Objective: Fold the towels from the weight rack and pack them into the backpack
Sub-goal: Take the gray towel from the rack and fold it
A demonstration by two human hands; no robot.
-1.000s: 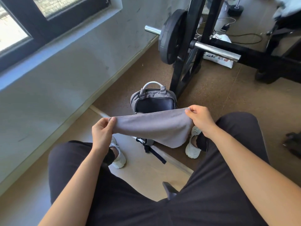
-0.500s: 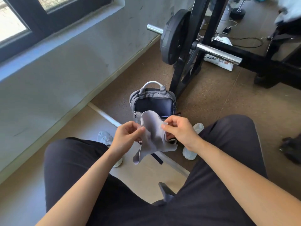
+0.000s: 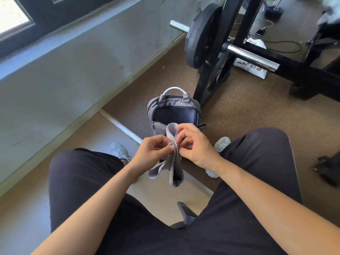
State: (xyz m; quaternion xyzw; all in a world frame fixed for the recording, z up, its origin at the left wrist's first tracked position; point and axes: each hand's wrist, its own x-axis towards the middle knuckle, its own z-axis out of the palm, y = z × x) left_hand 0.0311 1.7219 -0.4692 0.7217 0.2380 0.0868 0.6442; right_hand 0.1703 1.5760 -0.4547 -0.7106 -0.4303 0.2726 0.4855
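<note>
Towel: one grey towel [image 3: 173, 161] is held in the air between the knees, in front of the backpack; its upper part loops above the fingers and its lower folds hang loose below them.
Left hand: the left hand [image 3: 152, 153] pinches the towel's gathered middle from the left, fingers closed on the cloth.
Right hand: the right hand [image 3: 195, 146] pinches the same gathered spot from the right, fingers curled shut on the cloth.
Why held so: both hands meet at one point, probably to bring edges together for a fold; the halves look uneven yet.
Backpack: one grey backpack [image 3: 173, 115] stands upright on the floor [image 3: 248, 115] just beyond the hands, its main pocket unzipped and facing the person, likely set there so the folded towel can drop straight in.
Weight rack: one black weight rack [image 3: 226, 57] stands behind the backpack, holding a bar [image 3: 252, 57] with one plate [image 3: 202, 35] in view.
Count: one towel, one backpack, two hands.
</note>
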